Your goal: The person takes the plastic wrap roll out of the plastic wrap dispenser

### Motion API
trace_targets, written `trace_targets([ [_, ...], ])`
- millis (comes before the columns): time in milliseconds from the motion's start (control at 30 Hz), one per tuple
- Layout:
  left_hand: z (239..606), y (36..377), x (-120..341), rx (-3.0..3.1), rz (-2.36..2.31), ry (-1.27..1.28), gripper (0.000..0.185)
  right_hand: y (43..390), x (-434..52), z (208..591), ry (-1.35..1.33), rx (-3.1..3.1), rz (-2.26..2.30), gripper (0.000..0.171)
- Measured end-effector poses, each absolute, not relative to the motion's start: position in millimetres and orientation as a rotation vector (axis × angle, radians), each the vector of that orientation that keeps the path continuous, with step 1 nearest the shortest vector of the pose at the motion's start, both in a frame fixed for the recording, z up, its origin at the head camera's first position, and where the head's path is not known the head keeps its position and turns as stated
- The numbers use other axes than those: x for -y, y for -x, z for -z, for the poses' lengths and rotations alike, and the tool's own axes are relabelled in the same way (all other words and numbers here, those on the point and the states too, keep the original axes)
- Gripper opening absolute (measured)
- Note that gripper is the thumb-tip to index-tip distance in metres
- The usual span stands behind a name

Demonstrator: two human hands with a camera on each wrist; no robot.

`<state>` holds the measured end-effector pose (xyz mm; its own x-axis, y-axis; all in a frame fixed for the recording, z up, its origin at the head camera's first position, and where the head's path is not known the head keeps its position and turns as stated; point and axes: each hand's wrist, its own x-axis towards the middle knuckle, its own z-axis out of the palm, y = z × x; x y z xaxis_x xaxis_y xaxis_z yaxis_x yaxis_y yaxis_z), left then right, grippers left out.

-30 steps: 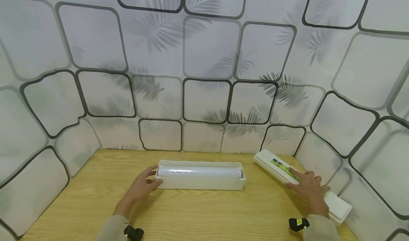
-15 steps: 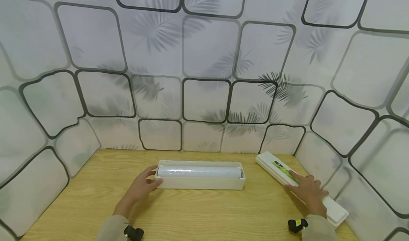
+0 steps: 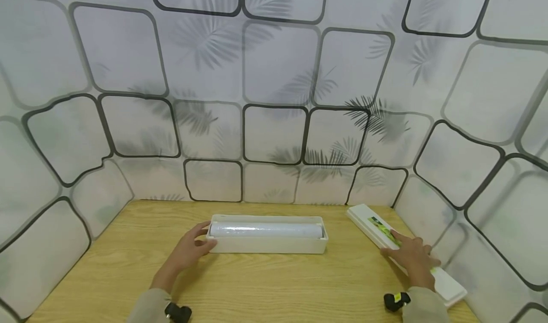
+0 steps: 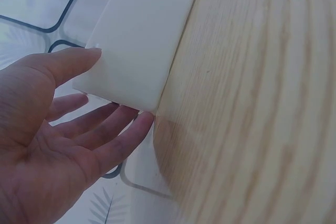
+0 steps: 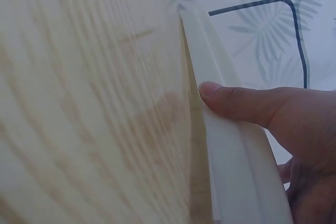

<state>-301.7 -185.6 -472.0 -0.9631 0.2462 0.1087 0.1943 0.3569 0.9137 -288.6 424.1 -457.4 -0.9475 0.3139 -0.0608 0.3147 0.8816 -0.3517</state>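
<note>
Head view shows the white tray [image 3: 267,245] with its roll of film [image 3: 265,230] lying lengthwise across the middle of the surface [image 3: 274,285]. The left hand [image 3: 188,250] touches its left end, fingers [image 4: 100,132] spread and relaxed. Near the right edge, the narrow lid [image 3: 372,225] runs diagonally toward the back corner; the right hand [image 3: 412,260] rests flat on it, thumb [image 5: 236,103] against its side.
</note>
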Motion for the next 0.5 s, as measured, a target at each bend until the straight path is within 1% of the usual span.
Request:
trace_targets([
  [133, 470.9, 301.8, 185.6, -2.556, -1.703, -0.4, 0.066, 288.9, -423.9, 457.7, -0.526, -3.027, 0.578, 0.108],
  [500, 471.9, 301.6, 185.9, -2.546, -1.715, -0.395, 0.065, 286.5, -421.9, 457.0, -0.539, -3.01, 0.636, 0.108],
])
